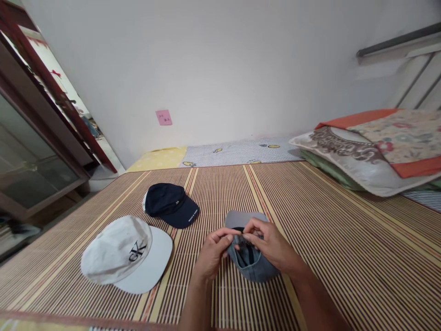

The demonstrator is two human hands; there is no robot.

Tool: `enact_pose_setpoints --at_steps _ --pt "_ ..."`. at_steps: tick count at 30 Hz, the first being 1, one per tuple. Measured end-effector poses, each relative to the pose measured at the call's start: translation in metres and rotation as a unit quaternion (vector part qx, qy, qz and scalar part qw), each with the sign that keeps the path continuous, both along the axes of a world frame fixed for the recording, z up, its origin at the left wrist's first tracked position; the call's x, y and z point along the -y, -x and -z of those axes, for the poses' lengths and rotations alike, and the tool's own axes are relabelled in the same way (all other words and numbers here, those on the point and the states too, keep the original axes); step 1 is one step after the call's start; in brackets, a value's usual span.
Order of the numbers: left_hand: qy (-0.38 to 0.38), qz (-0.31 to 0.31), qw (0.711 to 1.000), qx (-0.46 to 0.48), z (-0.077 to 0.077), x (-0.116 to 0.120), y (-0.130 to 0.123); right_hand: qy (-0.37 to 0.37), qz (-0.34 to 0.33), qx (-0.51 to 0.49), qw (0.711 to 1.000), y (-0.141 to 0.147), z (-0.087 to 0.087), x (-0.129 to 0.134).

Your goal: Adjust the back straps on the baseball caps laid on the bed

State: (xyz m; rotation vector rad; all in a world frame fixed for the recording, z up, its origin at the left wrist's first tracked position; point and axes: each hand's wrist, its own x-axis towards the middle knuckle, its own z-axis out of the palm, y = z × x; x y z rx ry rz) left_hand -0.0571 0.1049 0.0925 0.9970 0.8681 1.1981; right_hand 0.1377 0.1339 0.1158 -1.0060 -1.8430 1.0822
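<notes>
Two narrow pinches: our left hand (212, 252) and right hand (273, 242) hold the grey-blue cap (257, 272) at its opening, at five o'clock; the exact part we cannot tell. If one pinch loosens, the soft cloth could slip. Under it is a striped mat (330, 234); pillows (365, 161) are at three o'clock, a white wall (241, 69) at twelve.

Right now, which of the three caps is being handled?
The grey-blue cap, between the left hand and right hand; the white cap and navy cap lie untouched.

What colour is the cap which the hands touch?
Grey-blue cap, paler grey brim; best seen in the head view.
</notes>
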Motion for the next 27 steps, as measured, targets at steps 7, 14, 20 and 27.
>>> enact_pose_setpoints --at_steps 7,14,20,27 --pt "-0.050 -0.128 0.969 -0.206 0.021 -0.012 -0.006 -0.027 0.049 0.035 0.998 -0.010 0.002 -0.007" --pt "-0.054 -0.205 0.952 -0.221 0.036 -0.021 -0.007 -0.055 0.087 -0.010 0.995 -0.014 -0.007 -0.004" --pt "-0.052 -0.223 0.948 -0.220 0.047 -0.021 -0.005 -0.042 0.066 0.009 0.997 -0.011 -0.011 0.005" --pt "-0.058 -0.274 0.939 -0.201 0.064 -0.020 -0.003 -0.031 0.029 0.054 0.998 -0.016 -0.013 0.033"
